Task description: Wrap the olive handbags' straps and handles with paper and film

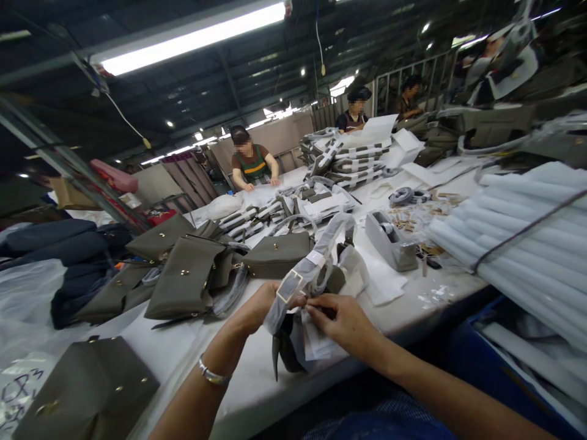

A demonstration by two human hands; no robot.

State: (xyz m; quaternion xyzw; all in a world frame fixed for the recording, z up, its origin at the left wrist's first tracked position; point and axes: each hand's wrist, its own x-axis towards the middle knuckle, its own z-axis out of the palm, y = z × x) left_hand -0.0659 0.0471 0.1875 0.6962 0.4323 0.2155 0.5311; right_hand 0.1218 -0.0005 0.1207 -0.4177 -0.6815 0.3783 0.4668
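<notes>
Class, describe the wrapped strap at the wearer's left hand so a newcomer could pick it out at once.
Start at the white worktable strewn with olive handbags. At its near edge, the person's left hand holds a greyish film-wrapped strap. Its large rectangular gold-edged buckle sets it apart from the handbags' small gold fittings.

A tube light (192,40) glares under the dark roof (192,95). Shadow lies below the near edge of the tabletop (247,382). Frame corners blur.

Strap wrap (304,267) prob. plastic, w/ metal buckle (295,291)
</notes>
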